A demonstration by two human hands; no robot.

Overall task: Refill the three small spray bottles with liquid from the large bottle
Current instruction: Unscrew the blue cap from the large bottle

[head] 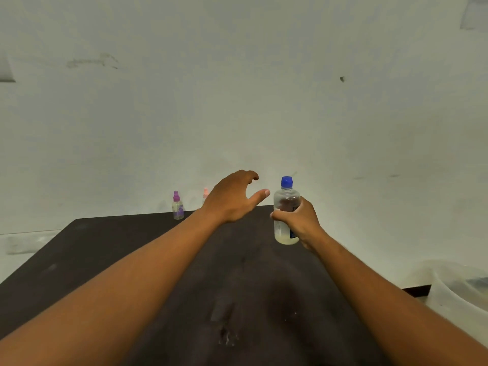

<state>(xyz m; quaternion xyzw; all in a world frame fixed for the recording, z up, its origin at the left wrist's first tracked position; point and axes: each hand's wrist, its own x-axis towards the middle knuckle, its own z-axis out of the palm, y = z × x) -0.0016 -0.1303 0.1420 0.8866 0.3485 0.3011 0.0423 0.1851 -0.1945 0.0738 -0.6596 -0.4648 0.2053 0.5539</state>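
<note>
Gripping the large bottle (286,210) upright above the dark surface (105,249), the right hand (298,220) has its fingers clamped round it; the left hand (232,199) reaches, fingers apart, toward the blue cap (287,181). Uncapping in mid-air could slop liquid. Counted: one large bottle, two spray bottles visible, purple-topped (177,206) and pink-topped (205,194); a third is unseen.

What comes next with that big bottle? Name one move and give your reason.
Probably bring the left hand onto the blue cap and twist it off. The right hand grips the large bottle upright, the cap is on, and the left hand hovers open beside it, holding nothing.
</note>
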